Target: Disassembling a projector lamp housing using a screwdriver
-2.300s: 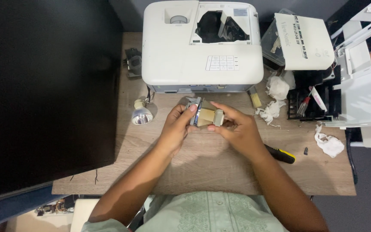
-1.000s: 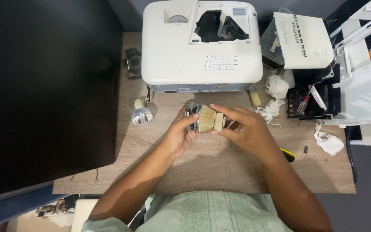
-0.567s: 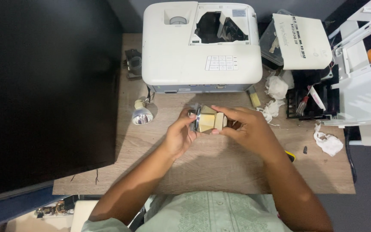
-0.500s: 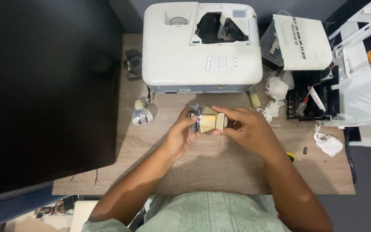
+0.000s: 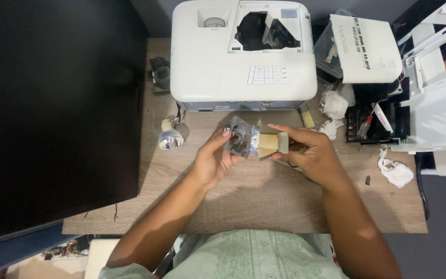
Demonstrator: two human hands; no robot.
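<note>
Both hands [image 5: 264, 155] grip lamp bulb [image 5: 251, 142].

An electronics repair bench: a wooden worktable [image 5: 264, 201] holds a white projector [image 5: 243, 51] at 12 o'clock with its top hatch open, a loose reflector lamp [image 5: 170, 138] at 10 o'clock, and crumpled tissues [image 5: 333, 104] beside a black parts tray [image 5: 367, 124] at 2 o'clock.

A wooden desk [image 5: 264, 201] with pale brown grain fills the middle of the view under even, soft light. At nine o'clock a big black panel [image 5: 52, 113] covers its left side. At three o'clock stands a white shelf unit [image 5: 440, 103]. Dark grey floor [image 5: 445, 232] shows at four o'clock.
</note>
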